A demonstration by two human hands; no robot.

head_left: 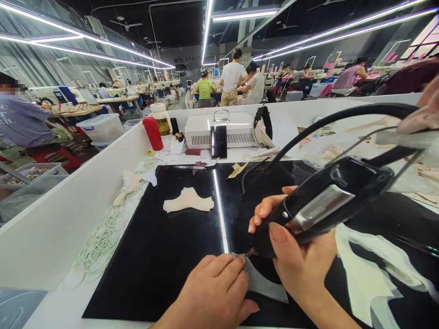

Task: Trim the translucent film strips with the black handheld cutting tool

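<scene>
My right hand (302,260) is wrapped round a black corded hand tool (322,205) with a shiny metal plate on its side. The tool slants down to the left, and its narrow tip meets a small grey fabric piece (262,281) close to my left fingertips. With its fingers bent and close together, my left hand (217,285) holds the upper left end of this piece down on the black board (137,274). Part of the fabric lies hidden under my fingers. A cream fabric cutout (188,200) lies farther back on the board.
Cream and grey cut pieces (365,274) lie at the right. Pale cord (103,240) is heaped along the left wall. A white vented box (202,130), a phone (218,141) and a red cup (152,133) stand behind. Another person's hand (423,109) is near the tool's cable (329,114).
</scene>
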